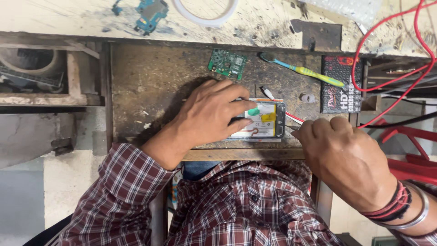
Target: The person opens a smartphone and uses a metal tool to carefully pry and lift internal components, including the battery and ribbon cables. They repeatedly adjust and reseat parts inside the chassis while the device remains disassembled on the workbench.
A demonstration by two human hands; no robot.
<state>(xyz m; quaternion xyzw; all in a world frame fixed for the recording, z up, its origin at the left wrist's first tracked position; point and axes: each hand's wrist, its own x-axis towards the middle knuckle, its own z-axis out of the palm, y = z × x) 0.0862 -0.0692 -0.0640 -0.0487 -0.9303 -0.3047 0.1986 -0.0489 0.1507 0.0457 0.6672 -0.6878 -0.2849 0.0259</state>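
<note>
A plaid shirt (pixel 236 205) is seen nearest the camera, its sleeves reaching up toward a worn wooden workbench (pixel 150 82). The right hand (pixel 346 159), banded at the wrist by red threads and a metal bangle (pixel 409 214), is held at the near right edge of the bench; its fingers are pinched narrowly around a thin tool whose tip (pixel 291 128) is pointed at the right side of an opened device. What kind of tool it is cannot be told, since most of it is hidden in the fist.

The opened device (pixel 266 120), a flat unit with a pale battery face marked by green and yellow patches, is laid near the front edge of the bench, slightly right of its middle. It is pressed down by the left hand (pixel 209 116), whose fingers are spread over its left half and whose thumb is laid along its near side. Thin red and white wires (pixel 293 117) are seen leaving its right end.

Farther back, a green circuit board (pixel 227 63) is placed close to the bench's far edge, with a blue and yellow toothbrush (pixel 305 70) lying just to its right. A black box (pixel 341 84) is set at the far right corner, crossed by red cables (pixel 391 50). Beyond the bench, on a pale shelf, a blue circuit board (pixel 150 11) and a white tape ring (pixel 207 11) are partly cut off by the frame.
</note>
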